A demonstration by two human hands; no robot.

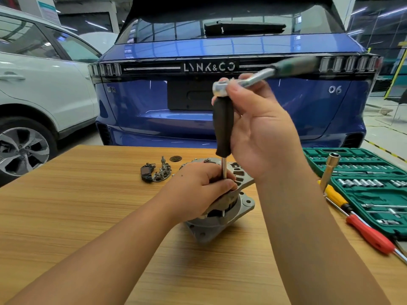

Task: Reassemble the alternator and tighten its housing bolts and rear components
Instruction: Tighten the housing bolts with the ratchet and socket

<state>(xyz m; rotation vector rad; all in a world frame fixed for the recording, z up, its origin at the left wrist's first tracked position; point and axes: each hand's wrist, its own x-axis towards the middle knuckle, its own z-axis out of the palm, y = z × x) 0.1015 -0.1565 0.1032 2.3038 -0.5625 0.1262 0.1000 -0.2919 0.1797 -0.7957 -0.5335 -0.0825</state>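
The silver alternator stands on the wooden table, rear end up. My left hand grips its upper housing and curls round the steel shaft of a black-handled driver standing upright on it. The driver's tip is hidden under my fingers. My right hand holds the top of that black handle together with the head of a ratchet wrench, whose green handle points up to the right. Loose rear parts, a black regulator and a rectifier plate, lie behind the alternator to the left.
An open green socket set case lies at the right. Beside it are a yellow-and-red screwdriver and a tubular socket wrench. A small dark round cap lies at the back. A blue car and a white car stand beyond the table.
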